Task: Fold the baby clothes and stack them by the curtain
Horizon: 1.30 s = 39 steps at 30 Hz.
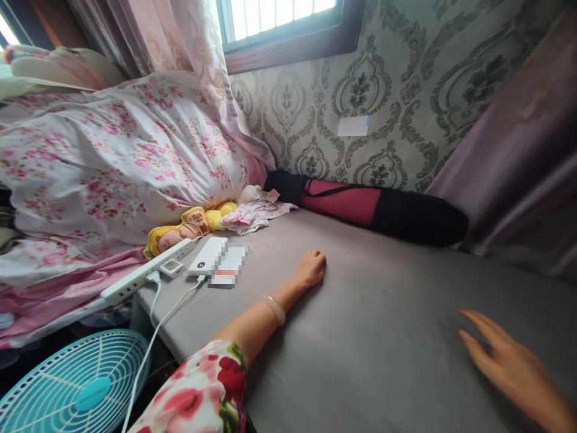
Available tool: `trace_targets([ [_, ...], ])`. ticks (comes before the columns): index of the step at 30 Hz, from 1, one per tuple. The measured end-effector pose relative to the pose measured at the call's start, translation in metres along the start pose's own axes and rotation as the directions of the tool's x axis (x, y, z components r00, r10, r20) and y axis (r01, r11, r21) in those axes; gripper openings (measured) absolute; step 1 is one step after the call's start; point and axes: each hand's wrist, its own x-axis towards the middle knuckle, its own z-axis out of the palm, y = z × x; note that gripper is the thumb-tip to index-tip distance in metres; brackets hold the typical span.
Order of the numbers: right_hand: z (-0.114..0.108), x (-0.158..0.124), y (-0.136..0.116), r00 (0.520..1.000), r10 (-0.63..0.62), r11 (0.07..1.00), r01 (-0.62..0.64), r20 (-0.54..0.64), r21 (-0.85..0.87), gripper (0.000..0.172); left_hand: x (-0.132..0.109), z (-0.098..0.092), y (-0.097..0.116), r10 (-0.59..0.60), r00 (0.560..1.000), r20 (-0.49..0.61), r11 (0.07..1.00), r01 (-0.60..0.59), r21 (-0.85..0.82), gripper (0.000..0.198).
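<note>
Your left hand (pixel 311 269) lies on the mattress (pixel 383 313). Power bank (pixel 207 255) to its left, power strip (pixel 144 273) further left. Bolster (pixel 387 210) behind, against the wall. Fan (pixel 76 385) below the mattress edge.

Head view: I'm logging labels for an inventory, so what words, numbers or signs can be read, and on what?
No text reads clearly.
Yellow plush toy: red characters on its patch, too small to read.
White power bank: dark round mark, unreadable.
Card beside it, near the left hand: blurred out.
White wall label: appears blank.
</note>
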Motion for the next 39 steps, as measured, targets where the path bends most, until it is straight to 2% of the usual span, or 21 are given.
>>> trace_targets([
  [3, 0.046, 0.025, -0.054, 0.987, -0.1, 0.991, 0.088, 0.125, 0.1, 0.053, -0.002, 0.0, 0.004, 0.018, 1.0, 0.022, 0.989, -0.021, 0.145, 0.024],
  [6, 0.075, 0.042, -0.119, 0.969, -0.161, 0.98, 0.134, 0.188, 0.145, 0.048, -0.002, 0.0, 0.006, 0.014, 0.999, 0.044, 0.977, -0.023, 0.213, 0.024],
  [10, 0.092, 0.056, -0.191, 0.951, -0.198, 0.966, 0.147, 0.239, 0.214, 0.045, -0.004, -0.001, 0.006, 0.016, 0.998, 0.053, 0.974, -0.027, 0.224, 0.024],
  [13, 0.097, 0.058, -0.221, 0.943, -0.204, 0.965, 0.15, 0.261, 0.213, 0.045, -0.002, 0.0, 0.001, 0.035, 0.998, 0.042, 0.984, -0.042, 0.175, 0.024],
  [17, 0.099, 0.051, -0.234, 0.953, -0.177, 0.978, 0.143, 0.245, 0.149, 0.046, 0.01, -0.004, -0.017, 0.081, 0.994, 0.077, 0.995, -0.085, 0.051, 0.024],
  [19, 0.098, 0.048, -0.236, 0.955, -0.179, 0.981, 0.154, 0.236, 0.12, 0.047, 0.017, -0.013, -0.033, 0.056, 0.994, 0.091, 0.998, -0.059, 0.034, 0.022],
  [22, 0.095, 0.046, -0.238, 0.957, -0.174, 0.984, 0.158, 0.231, 0.085, 0.048, 0.025, -0.036, -0.062, -0.053, 0.998, 0.046, 0.996, 0.05, 0.068, 0.027],
  [25, 0.093, 0.046, -0.24, 0.958, -0.171, 0.984, 0.156, 0.229, 0.082, 0.047, 0.028, -0.07, -0.095, -0.189, 0.981, -0.053, 0.973, 0.194, 0.122, 0.033],
  [28, 0.092, 0.046, -0.241, 0.96, -0.168, 0.984, 0.152, 0.222, 0.087, 0.046, 0.029, -0.106, -0.127, -0.307, 0.94, -0.152, 0.928, 0.331, 0.174, 0.035],
  [32, 0.091, 0.046, -0.241, 0.963, -0.159, 0.986, 0.144, 0.218, 0.081, 0.045, 0.026, -0.146, -0.159, -0.438, 0.859, -0.266, 0.831, 0.499, 0.245, 0.035],
  [37, 0.089, 0.046, -0.242, 0.958, -0.16, 0.986, 0.144, 0.238, 0.084, 0.045, 0.018, -0.174, -0.184, -0.564, 0.75, -0.345, 0.679, 0.659, 0.324, 0.046],
  [39, 0.089, 0.046, -0.242, 0.959, -0.155, 0.986, 0.137, 0.238, 0.091, 0.045, 0.016, -0.179, -0.191, -0.603, 0.73, -0.321, 0.649, 0.683, 0.335, 0.052],
])
